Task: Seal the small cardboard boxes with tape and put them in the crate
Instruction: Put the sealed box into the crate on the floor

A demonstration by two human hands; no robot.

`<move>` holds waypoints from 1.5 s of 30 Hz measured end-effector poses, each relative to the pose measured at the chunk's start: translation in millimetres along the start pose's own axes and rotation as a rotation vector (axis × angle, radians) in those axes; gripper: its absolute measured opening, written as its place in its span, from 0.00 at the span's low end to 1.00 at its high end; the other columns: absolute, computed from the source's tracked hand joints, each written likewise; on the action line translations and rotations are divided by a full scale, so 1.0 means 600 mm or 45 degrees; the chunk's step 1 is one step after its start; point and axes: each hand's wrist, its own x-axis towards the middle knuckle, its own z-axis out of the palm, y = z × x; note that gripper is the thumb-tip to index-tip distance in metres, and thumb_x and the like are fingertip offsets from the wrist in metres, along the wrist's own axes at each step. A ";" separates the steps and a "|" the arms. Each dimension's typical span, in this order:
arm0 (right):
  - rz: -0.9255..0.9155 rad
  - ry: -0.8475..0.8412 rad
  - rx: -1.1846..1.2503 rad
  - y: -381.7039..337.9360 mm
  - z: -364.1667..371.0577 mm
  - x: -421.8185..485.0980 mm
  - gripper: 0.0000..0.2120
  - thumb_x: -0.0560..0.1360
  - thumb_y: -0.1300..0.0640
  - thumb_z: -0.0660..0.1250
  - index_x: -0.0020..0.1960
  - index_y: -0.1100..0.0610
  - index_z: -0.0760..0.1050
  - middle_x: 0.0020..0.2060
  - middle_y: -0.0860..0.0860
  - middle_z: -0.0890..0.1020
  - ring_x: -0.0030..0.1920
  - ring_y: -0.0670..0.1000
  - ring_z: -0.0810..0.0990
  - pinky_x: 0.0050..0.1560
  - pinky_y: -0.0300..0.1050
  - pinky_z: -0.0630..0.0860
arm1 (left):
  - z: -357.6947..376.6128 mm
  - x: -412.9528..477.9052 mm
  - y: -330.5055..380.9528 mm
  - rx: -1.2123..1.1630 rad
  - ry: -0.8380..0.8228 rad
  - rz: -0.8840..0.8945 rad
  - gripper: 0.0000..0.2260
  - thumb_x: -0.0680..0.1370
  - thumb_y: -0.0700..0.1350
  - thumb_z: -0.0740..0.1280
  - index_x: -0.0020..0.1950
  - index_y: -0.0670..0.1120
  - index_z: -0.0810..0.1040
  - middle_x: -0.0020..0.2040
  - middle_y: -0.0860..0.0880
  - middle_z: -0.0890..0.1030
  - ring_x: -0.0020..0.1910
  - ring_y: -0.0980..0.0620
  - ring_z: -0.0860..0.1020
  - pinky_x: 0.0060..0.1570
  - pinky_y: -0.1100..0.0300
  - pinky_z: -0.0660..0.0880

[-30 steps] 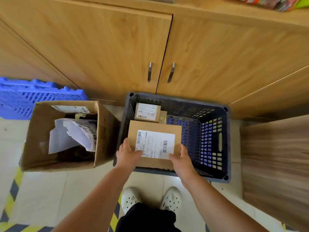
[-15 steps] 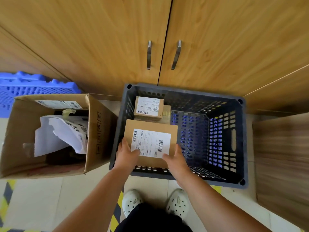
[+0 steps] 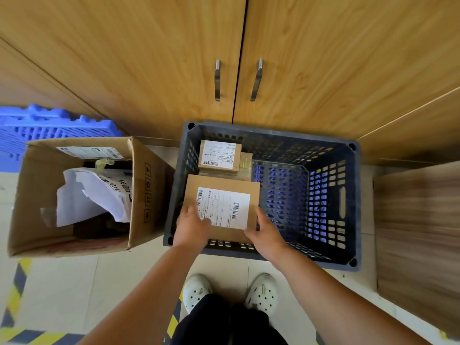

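Note:
A flat cardboard box [image 3: 224,185] with a white shipping label sits low inside the dark grey plastic crate [image 3: 348,205], at its near left corner. My left hand [image 3: 191,226] holds the box's near left edge, thumb on the label. My right hand [image 3: 265,231] holds its near right corner. A smaller labelled box [image 3: 220,155] lies farther back in the crate on top of other small boxes.
A large open cardboard carton [image 3: 139,195] with crumpled white paper stands left of the crate. A blue plastic pallet [image 3: 37,128] lies behind it. Wooden cabinet doors [image 3: 174,58] rise behind the crate. A wooden surface [image 3: 418,220] is at right. My white shoes [image 3: 261,292] stand on tiled floor.
Both hands have lowered the labelled box deeper into the crate's near left corner. The camera has tilted down and moved closer.

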 end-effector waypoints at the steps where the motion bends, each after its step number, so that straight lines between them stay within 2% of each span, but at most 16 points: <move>1: -0.046 -0.001 -0.030 -0.004 -0.008 -0.011 0.30 0.77 0.57 0.63 0.75 0.43 0.57 0.69 0.46 0.70 0.69 0.49 0.68 0.70 0.53 0.67 | -0.006 -0.013 0.008 0.010 -0.016 0.026 0.26 0.79 0.39 0.59 0.77 0.48 0.57 0.76 0.48 0.59 0.72 0.47 0.63 0.63 0.55 0.67; 4: -0.149 0.024 -0.102 -0.039 -0.038 -0.068 0.24 0.78 0.58 0.62 0.72 0.44 0.65 0.68 0.43 0.72 0.68 0.46 0.69 0.69 0.47 0.68 | -0.030 -0.061 0.042 -0.021 -0.091 0.047 0.26 0.79 0.39 0.59 0.76 0.51 0.59 0.74 0.48 0.64 0.66 0.47 0.70 0.55 0.56 0.74; 7: -0.197 0.105 -0.113 -0.089 -0.079 -0.136 0.16 0.78 0.61 0.61 0.63 0.49 0.75 0.59 0.45 0.79 0.59 0.45 0.76 0.57 0.37 0.72 | -0.066 -0.122 0.096 -0.051 -0.082 0.080 0.26 0.78 0.40 0.58 0.75 0.54 0.60 0.71 0.49 0.69 0.53 0.48 0.76 0.42 0.57 0.76; 8: -0.208 0.128 -0.106 -0.107 -0.095 -0.160 0.14 0.79 0.61 0.61 0.61 0.52 0.77 0.56 0.46 0.80 0.58 0.45 0.77 0.53 0.35 0.72 | -0.080 -0.144 0.117 -0.050 -0.085 0.111 0.25 0.78 0.40 0.58 0.74 0.54 0.61 0.69 0.48 0.71 0.50 0.48 0.77 0.41 0.56 0.77; 11: -0.262 0.169 -0.122 -0.168 -0.150 -0.247 0.12 0.80 0.60 0.61 0.61 0.57 0.76 0.52 0.44 0.78 0.54 0.42 0.75 0.46 0.26 0.68 | -0.130 -0.220 0.187 0.024 -0.099 0.259 0.22 0.78 0.42 0.57 0.72 0.55 0.63 0.61 0.46 0.76 0.47 0.48 0.78 0.45 0.54 0.78; 15: -0.331 0.272 -0.120 -0.237 -0.223 -0.369 0.14 0.80 0.60 0.60 0.64 0.56 0.74 0.60 0.51 0.79 0.61 0.47 0.76 0.58 0.34 0.69 | -0.199 -0.334 0.279 0.105 -0.113 0.528 0.21 0.80 0.42 0.58 0.73 0.51 0.64 0.64 0.47 0.76 0.50 0.47 0.79 0.51 0.52 0.76; 17: -0.370 0.339 -0.151 -0.263 -0.257 -0.436 0.15 0.80 0.59 0.60 0.66 0.55 0.74 0.62 0.50 0.78 0.62 0.47 0.76 0.57 0.33 0.67 | -0.227 -0.391 0.320 0.133 -0.120 0.608 0.21 0.80 0.42 0.57 0.74 0.51 0.64 0.66 0.49 0.75 0.48 0.47 0.80 0.47 0.54 0.76; 20: -0.443 0.440 -0.166 -0.292 -0.308 -0.535 0.15 0.80 0.57 0.60 0.66 0.53 0.74 0.62 0.48 0.78 0.62 0.45 0.75 0.58 0.32 0.67 | -0.253 -0.469 0.373 0.113 -0.144 0.697 0.21 0.81 0.43 0.57 0.74 0.51 0.65 0.68 0.52 0.73 0.55 0.50 0.79 0.51 0.57 0.74; 24: -0.473 0.541 -0.153 -0.309 -0.371 -0.646 0.15 0.80 0.57 0.60 0.66 0.54 0.74 0.62 0.49 0.78 0.63 0.47 0.75 0.64 0.43 0.70 | -0.255 -0.553 0.425 0.112 -0.202 0.797 0.18 0.80 0.45 0.59 0.71 0.52 0.69 0.65 0.54 0.75 0.56 0.54 0.76 0.57 0.57 0.73; 26: -0.508 0.607 -0.174 -0.307 -0.402 -0.696 0.15 0.80 0.58 0.60 0.65 0.55 0.75 0.61 0.50 0.79 0.62 0.47 0.76 0.65 0.45 0.71 | -0.245 -0.594 0.448 0.127 -0.232 0.866 0.17 0.80 0.45 0.60 0.69 0.51 0.70 0.64 0.53 0.76 0.58 0.54 0.76 0.60 0.57 0.72; 29: -0.551 0.694 -0.217 -0.284 -0.442 -0.768 0.13 0.79 0.59 0.61 0.61 0.57 0.78 0.57 0.50 0.81 0.58 0.47 0.78 0.60 0.37 0.71 | -0.217 -0.663 0.481 0.142 -0.259 0.970 0.17 0.80 0.44 0.61 0.69 0.49 0.71 0.63 0.52 0.77 0.59 0.55 0.75 0.61 0.60 0.70; 32: -0.562 0.772 -0.190 -0.241 -0.477 -0.838 0.09 0.79 0.59 0.62 0.54 0.57 0.80 0.51 0.49 0.83 0.52 0.47 0.80 0.54 0.37 0.71 | -0.176 -0.737 0.506 0.172 -0.272 1.079 0.16 0.80 0.43 0.60 0.68 0.49 0.71 0.62 0.52 0.77 0.55 0.57 0.75 0.54 0.63 0.68; 35: -0.580 0.796 -0.107 -0.170 -0.508 -0.903 0.08 0.78 0.59 0.63 0.50 0.57 0.81 0.45 0.46 0.81 0.44 0.42 0.77 0.47 0.30 0.70 | -0.120 -0.810 0.518 0.225 -0.305 1.155 0.16 0.81 0.44 0.60 0.68 0.50 0.71 0.62 0.53 0.77 0.54 0.59 0.74 0.52 0.63 0.69; 39: -0.561 0.863 -0.027 -0.045 -0.559 -0.994 0.08 0.78 0.60 0.63 0.51 0.59 0.80 0.44 0.47 0.81 0.43 0.40 0.76 0.47 0.33 0.70 | -0.015 -0.919 0.531 0.263 -0.317 1.212 0.17 0.80 0.44 0.60 0.69 0.50 0.70 0.62 0.54 0.77 0.54 0.59 0.75 0.52 0.63 0.69; 43: -0.560 0.912 0.063 0.102 -0.613 -1.071 0.08 0.75 0.60 0.64 0.49 0.58 0.81 0.36 0.39 0.78 0.36 0.33 0.76 0.42 0.31 0.69 | 0.116 -1.035 0.549 0.291 -0.399 1.303 0.16 0.80 0.45 0.61 0.69 0.50 0.70 0.60 0.55 0.77 0.54 0.58 0.75 0.50 0.62 0.70; 45: -0.537 0.949 0.071 0.167 -0.640 -1.108 0.07 0.74 0.62 0.64 0.48 0.59 0.81 0.38 0.45 0.81 0.37 0.37 0.76 0.44 0.36 0.70 | 0.183 -1.082 0.557 0.294 -0.430 1.338 0.16 0.80 0.44 0.61 0.68 0.49 0.71 0.59 0.54 0.78 0.54 0.57 0.76 0.48 0.61 0.71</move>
